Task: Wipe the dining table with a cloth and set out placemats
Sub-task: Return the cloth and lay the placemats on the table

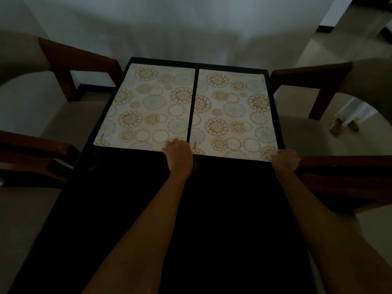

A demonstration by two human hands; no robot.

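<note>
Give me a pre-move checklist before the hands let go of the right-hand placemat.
1. Right placemat flat on the table: ok.
2. Gap to the left placemat, no overlap: ok.
3. Right hand at the near right corner: ok; whether it grips: cannot tell.
4. Left hand at the near left corner, fingers on the left placemat: not ok.
5. Near edges in line: not ok, the right one lies nearer.
6. Table wiped: cannot tell, too dark.
</note>
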